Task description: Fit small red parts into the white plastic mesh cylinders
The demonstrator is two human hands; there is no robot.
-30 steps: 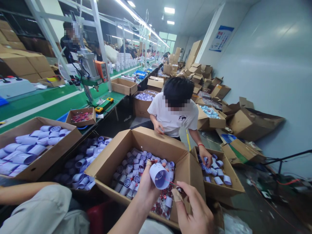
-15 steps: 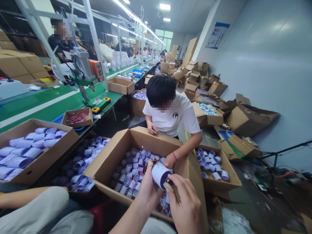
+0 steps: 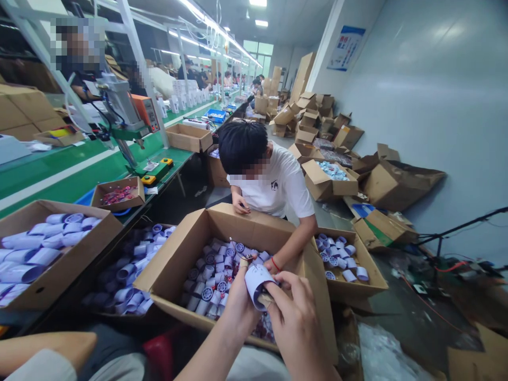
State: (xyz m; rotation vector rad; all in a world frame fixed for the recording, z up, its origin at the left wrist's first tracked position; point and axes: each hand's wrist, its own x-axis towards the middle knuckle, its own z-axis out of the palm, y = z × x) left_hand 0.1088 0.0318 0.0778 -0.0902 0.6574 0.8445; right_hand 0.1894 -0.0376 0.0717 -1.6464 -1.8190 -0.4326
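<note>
Leftmost we have a brown cardboard box [image 3: 79, 264] of pale lavender cylinders, and between it and the big box lies a dim heap of similar pale cylinders [image 3: 130, 288].

At the middle stands a large open-topped brown cardboard carton [image 3: 246, 225], filled with more short hollow cylinders and small red pieces. Over its near edge, toward the near right corner, we hold up one pale lavender, hollow plastic cup [image 3: 256, 279].

Our left hand [image 3: 240, 301] comes at the cup from its left and from below, the fingers curled round the outer wall and gripping it. A small dark, metallic-looking piece [image 3: 247, 257] shows by the left thumb tip; how it is held we cannot tell.

The cup's long axis slants from far upper left to near lower right, so its open mouth faces us and our right hand [image 3: 297, 309]. That hand is the nearer one to the mouth: its index finger bends in over the rim, and the beige-wrapped thumb sits at the opening. Whether those tips pinch anything inside, we cannot tell, as the wall hides them.

Just beyond the cup, a co-worker's hand [image 3: 270, 265] reaches down inside the carton's right edge. Past that edge stands a smaller cardboard box [image 3: 357, 290] of cylinders.
</note>
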